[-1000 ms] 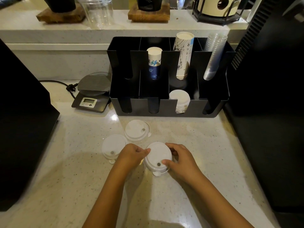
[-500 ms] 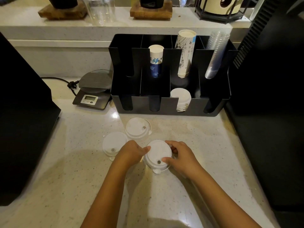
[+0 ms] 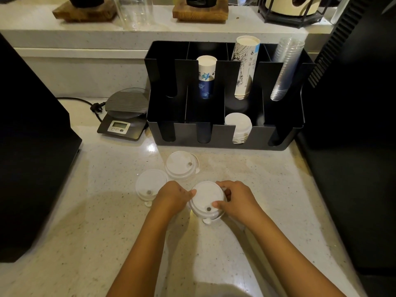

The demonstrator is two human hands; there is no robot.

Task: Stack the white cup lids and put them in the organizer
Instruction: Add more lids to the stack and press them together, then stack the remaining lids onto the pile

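A small stack of white cup lids (image 3: 205, 200) sits on the speckled counter, held from both sides. My left hand (image 3: 173, 195) grips its left edge and my right hand (image 3: 236, 198) grips its right edge, thumb on top. Two more white lids lie loose: one lid (image 3: 150, 185) to the left, partly behind my left hand, and another lid (image 3: 181, 165) just beyond. The black organizer (image 3: 285, 137) stands at the back, with a stack of white lids (image 3: 239, 127) in its third front slot.
The organizer also holds paper cups (image 3: 246, 67) and clear plastic cups (image 3: 285, 69). A digital scale (image 3: 125, 114) with a cord sits left of it. Black machines flank the counter on the left (image 3: 32, 146) and on the right (image 3: 353, 146).
Both hands stay on the lid stack in the same spot; only the fingers of the right hand have shifted slightly around its rim. The loose lids have not moved.
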